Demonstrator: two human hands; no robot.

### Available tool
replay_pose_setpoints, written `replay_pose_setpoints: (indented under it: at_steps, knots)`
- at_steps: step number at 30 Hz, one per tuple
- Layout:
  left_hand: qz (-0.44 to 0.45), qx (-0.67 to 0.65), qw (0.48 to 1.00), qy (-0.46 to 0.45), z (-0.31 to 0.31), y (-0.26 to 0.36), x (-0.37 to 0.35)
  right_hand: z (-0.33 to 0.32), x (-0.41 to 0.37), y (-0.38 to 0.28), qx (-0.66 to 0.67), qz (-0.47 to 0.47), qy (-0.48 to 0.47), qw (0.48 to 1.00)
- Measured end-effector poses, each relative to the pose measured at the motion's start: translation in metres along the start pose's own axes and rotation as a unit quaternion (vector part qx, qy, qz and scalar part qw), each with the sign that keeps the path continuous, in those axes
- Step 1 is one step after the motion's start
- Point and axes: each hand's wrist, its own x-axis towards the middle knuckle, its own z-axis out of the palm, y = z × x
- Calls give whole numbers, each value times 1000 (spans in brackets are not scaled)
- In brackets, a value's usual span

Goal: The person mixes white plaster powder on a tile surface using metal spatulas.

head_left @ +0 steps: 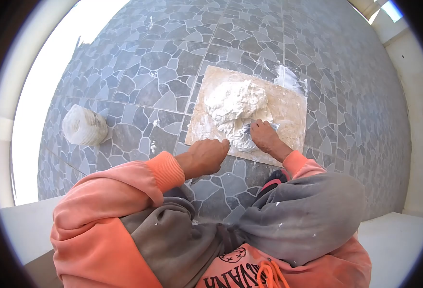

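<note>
A large heap of white paste (235, 101) lies on a square tan board (288, 108), with a smaller lump of it reaching toward the near edge. My right hand (265, 136) is closed on a flat scraper (273, 126) at the right side of the smaller lump. The scraper's blade is partly hidden by paste and fingers. My left hand (206, 156) is closed in a fist at the board's near left edge, close to the paste. Whatever it holds, if anything, is hidden.
A whitish translucent container (84, 126) stands on the patterned stone-tile floor (149, 86) at the left. White smears mark the floor beyond the board. My shoe (275, 181) is just below the board's near right edge. A pale wall runs along the right.
</note>
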Motion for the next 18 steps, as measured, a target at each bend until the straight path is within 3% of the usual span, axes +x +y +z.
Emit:
replay_pose_setpoints:
  at_steps: [4,7,11,15,18]
  knots:
    - [-12,0,1000,12,2,-3,-3,-14,-8,11,45,-38,-66,996]
    - [-9,-8,1000,4,6,-8,-5,-33,-7,18,9,40,17,999]
    - [2,1,1000,6,4,-3,0,35,-7,12,0,-26,0,1000]
    - [-8,-3,1000,11,7,-7,-3,-13,-9,24,29,-22,-52,998]
    - [-1,-9,1000,5,9,-6,-3,-5,-5,24,-13,28,24,999]
